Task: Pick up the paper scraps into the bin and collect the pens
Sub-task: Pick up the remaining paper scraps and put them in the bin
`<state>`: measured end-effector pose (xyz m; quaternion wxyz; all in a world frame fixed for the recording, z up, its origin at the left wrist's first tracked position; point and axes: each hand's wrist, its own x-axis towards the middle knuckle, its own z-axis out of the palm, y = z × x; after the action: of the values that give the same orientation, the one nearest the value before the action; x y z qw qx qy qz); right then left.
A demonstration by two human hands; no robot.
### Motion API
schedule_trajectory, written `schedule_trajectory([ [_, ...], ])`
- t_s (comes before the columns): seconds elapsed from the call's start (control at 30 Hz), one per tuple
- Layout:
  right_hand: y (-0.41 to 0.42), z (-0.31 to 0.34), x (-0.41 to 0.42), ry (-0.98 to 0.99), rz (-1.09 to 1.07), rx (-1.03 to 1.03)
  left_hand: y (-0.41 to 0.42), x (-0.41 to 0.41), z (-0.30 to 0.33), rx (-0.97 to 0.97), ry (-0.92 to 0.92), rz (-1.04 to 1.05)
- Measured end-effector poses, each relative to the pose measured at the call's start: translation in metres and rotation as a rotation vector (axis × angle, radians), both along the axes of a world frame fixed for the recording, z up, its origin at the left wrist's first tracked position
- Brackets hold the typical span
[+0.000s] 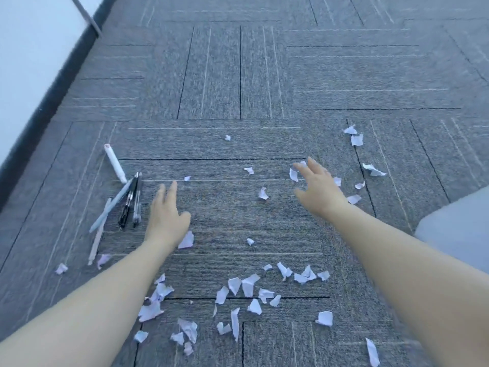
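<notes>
- Head view: grey carpet tiles (pixel 264 75) fill the frame, with a white wall and dark skirting along the upper left edge.
- The left hand (pixel 165 215) reaches out at centre left, fingers spread, empty, palm down over the carpet.
- The right hand (pixel 318 189) stretches to centre right, also spread and empty, its fingertips just beside a few paper scraps (pixel 293 174).
- More torn paper scraps (pixel 247 286) lie thickest at lower centre, between the forearms, with others scattered at upper right and lower left.
- A cluster of pens (pixel 129 200) lies at centre left, just left of the left hand: two dark pens side by side, pale ones crossing beside them.
- A white marker (pixel 115 164) lies just above the cluster.
- A pale grey rounded shape, unclear what, sits at the right edge.
</notes>
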<state>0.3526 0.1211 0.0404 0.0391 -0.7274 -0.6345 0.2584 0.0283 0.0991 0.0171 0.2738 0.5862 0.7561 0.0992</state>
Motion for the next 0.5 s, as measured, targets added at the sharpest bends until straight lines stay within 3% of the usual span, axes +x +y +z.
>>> schedule_trajectory([
  [0.27, 0.032, -0.018, -0.027, -0.032, 0.12, -0.131, 0.03, 0.014, -0.012, 0.037, -0.143, -0.039],
  [0.4, -0.005, -0.019, -0.05, 0.001, 0.263, -0.004, 0.034, 0.018, -0.017, 0.069, -0.196, -0.114],
  [0.5, -0.031, -0.017, -0.062, 0.075, 0.429, 0.211, 0.013, 0.024, -0.011, 0.157, -0.292, -0.292],
])
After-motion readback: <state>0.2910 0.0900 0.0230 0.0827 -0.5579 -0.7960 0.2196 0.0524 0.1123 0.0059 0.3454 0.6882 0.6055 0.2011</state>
